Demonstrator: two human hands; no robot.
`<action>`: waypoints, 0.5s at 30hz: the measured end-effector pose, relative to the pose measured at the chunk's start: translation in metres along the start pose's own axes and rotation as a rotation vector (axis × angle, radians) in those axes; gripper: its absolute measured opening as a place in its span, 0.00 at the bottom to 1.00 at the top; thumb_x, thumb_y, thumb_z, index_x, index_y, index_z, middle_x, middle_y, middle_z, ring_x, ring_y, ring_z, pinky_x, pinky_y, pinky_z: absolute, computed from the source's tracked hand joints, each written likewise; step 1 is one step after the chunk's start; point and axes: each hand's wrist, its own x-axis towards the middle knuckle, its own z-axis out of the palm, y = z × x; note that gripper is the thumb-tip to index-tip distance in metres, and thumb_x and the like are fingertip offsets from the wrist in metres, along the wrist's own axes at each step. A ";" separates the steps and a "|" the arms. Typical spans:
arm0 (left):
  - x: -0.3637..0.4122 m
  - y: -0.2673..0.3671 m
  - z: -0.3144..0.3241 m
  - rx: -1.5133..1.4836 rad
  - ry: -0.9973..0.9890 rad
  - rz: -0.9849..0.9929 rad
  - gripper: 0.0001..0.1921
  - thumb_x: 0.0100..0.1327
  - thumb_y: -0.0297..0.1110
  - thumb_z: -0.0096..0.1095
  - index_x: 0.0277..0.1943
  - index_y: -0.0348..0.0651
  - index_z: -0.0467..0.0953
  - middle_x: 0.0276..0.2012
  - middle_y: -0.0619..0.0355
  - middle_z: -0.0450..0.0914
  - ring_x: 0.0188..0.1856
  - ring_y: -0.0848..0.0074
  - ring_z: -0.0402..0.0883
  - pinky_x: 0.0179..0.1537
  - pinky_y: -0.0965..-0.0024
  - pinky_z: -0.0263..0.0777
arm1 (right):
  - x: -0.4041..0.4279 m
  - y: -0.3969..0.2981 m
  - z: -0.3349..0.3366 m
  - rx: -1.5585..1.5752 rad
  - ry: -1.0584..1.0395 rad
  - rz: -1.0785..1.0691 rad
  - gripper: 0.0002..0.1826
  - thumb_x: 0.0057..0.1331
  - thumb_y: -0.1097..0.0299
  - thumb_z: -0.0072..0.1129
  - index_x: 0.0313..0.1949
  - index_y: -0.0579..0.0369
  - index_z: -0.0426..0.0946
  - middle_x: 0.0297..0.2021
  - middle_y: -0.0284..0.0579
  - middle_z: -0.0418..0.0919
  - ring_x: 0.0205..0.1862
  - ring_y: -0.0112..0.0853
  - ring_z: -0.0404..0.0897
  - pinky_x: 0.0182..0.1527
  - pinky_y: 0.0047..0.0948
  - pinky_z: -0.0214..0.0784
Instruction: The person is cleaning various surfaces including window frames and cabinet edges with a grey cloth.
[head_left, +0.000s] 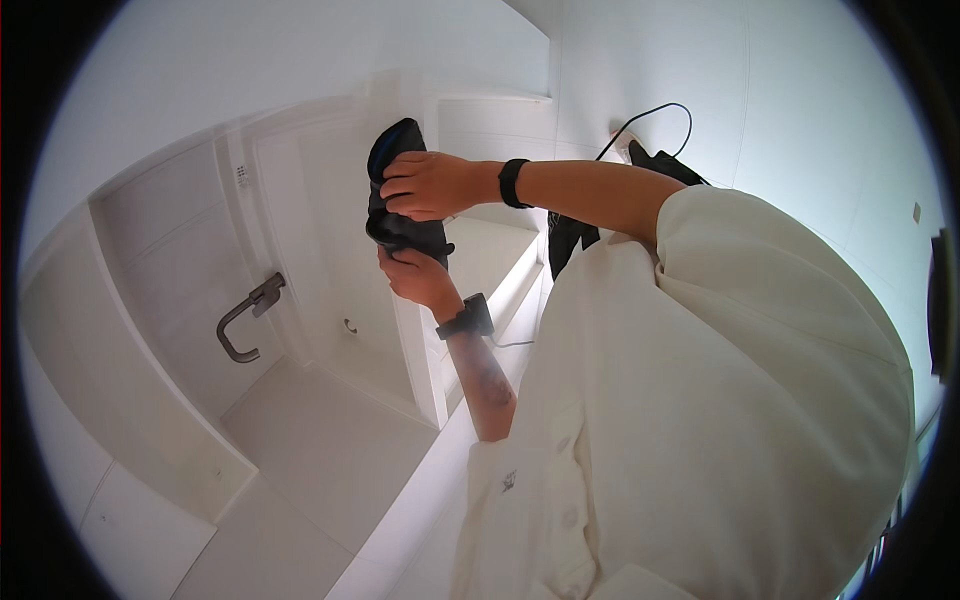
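Note:
Both of my hands hold a black, soft-looking object (409, 229) above a white sink-like recess. Two cupped, open parts show on it, and the upper one has a dark bluish inside. It could be footwear or a case; I cannot tell which. My right hand (431, 186) lies across its middle, the fingers bent over the far edge. Below, my left hand (416, 277) grips the lower end. A black band (513, 183) circles my right wrist. On my left wrist sits a black strapped device (466, 318). What lies under my fingers is hidden.
A dark metal tap (251, 315) with a curved spout stands out on the left. Near it are a round hole (350, 326) and a small slotted fitting (241, 175). A white ledge (487, 251) borders the recess. A black cable (660, 106) loops near a shoe (624, 142).

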 end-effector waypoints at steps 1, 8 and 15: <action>0.002 -0.004 -0.005 0.013 -0.005 -0.003 0.17 0.74 0.38 0.40 0.54 0.36 0.72 0.45 0.41 0.82 0.40 0.47 0.82 0.42 0.49 0.77 | -0.002 0.004 0.001 -0.032 0.033 -0.005 0.07 0.63 0.66 0.60 0.40 0.49 0.79 0.49 0.36 0.77 0.54 0.38 0.73 0.63 0.40 0.64; -0.011 -0.036 -0.044 -0.070 -0.134 -0.272 0.17 0.75 0.35 0.40 0.54 0.32 0.71 0.50 0.39 0.78 0.48 0.49 0.79 0.49 0.53 0.76 | -0.011 -0.051 0.021 -0.054 -0.039 0.107 0.12 0.63 0.61 0.62 0.44 0.50 0.80 0.56 0.40 0.76 0.62 0.41 0.70 0.70 0.42 0.57; 0.002 -0.020 -0.017 0.174 -0.201 -0.291 0.20 0.76 0.40 0.37 0.58 0.36 0.71 0.56 0.45 0.76 0.58 0.53 0.75 0.60 0.49 0.66 | -0.025 -0.018 0.017 -0.011 -0.153 -0.095 0.16 0.62 0.60 0.62 0.49 0.48 0.79 0.61 0.37 0.72 0.64 0.39 0.68 0.69 0.37 0.58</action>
